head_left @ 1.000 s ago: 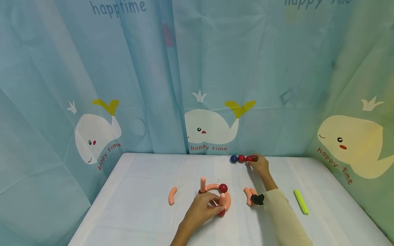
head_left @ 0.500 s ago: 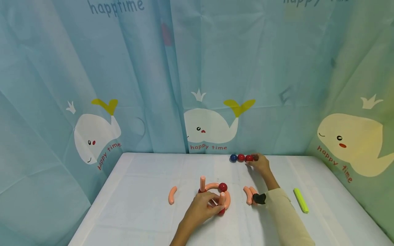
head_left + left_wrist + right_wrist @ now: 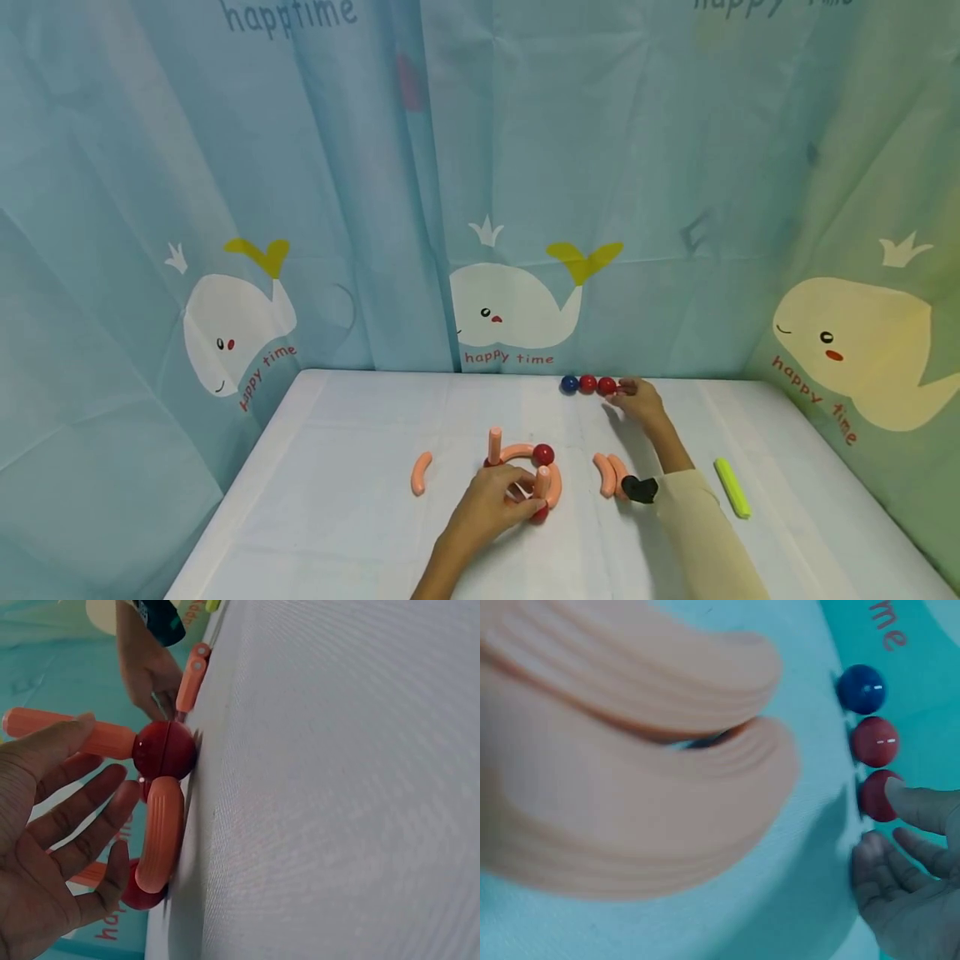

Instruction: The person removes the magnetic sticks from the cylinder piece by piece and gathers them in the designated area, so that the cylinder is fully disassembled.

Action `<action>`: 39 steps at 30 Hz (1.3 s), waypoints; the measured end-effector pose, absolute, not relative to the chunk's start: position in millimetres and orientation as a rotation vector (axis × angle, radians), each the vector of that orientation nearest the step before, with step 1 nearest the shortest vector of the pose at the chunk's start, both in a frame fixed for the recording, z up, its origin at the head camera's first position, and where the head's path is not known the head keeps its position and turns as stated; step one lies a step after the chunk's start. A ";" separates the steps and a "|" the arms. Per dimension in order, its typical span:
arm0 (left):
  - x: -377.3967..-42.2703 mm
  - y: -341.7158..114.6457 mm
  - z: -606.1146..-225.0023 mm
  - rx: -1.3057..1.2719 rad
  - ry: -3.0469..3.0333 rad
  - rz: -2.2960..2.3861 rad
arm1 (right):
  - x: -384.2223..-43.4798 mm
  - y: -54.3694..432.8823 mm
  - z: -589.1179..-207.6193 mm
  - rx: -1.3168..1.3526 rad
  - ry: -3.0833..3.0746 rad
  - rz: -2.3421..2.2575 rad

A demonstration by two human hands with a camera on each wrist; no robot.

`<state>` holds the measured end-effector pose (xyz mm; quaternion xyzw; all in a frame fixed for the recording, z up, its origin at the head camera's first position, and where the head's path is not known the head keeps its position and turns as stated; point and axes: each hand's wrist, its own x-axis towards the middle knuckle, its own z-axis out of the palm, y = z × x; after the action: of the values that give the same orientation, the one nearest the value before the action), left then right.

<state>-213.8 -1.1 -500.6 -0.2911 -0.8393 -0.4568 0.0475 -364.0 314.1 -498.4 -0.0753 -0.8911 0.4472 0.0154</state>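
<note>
My left hand (image 3: 491, 504) pinches an upright orange rod (image 3: 542, 483) between thumb and fingers. The rod stands in a red ball (image 3: 163, 750) at the near side of a partial ring of curved orange pieces (image 3: 555, 487) and red balls. A second upright rod (image 3: 495, 446) rises at the ring's left. At the table's far edge, my right hand (image 3: 641, 404) is beside the end red ball (image 3: 607, 386) of a row, fingers loosely spread. In the right wrist view its thumb overlaps that ball; whether it touches cannot be told. Another red ball (image 3: 588, 384) and a blue ball (image 3: 569, 384) complete the row.
Two curved orange pieces (image 3: 603, 475) lie side by side right of the ring, near the black wrist camera (image 3: 639, 489). Another curved piece (image 3: 422, 473) lies to the left. A yellow-green stick (image 3: 732, 487) is at the right. A whale-print curtain (image 3: 517, 308) hangs behind the table.
My right hand has eased slightly right and loosened from the end red ball, which stays in its row. The left hand keeps its grip on the rod.
</note>
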 end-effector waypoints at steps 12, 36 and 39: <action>-214.8 -3.3 -495.3 -0.867 -2.637 -1.310 | -327.0 296.7 -453.1 -0.059 -2.688 1.259; -215.2 -1.7 -508.1 -0.861 -2.721 -1.288 | -217.8 207.4 -455.6 1.145 -2.472 1.426; -214.4 -0.5 -507.5 -0.869 -2.721 -1.307 | -211.8 203.6 -457.3 1.113 -2.470 1.411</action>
<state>-214.4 -0.5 -507.5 -0.2767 -0.8662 -0.4161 0.0003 -211.8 203.6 -457.3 0.3640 -0.8079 0.4615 0.0433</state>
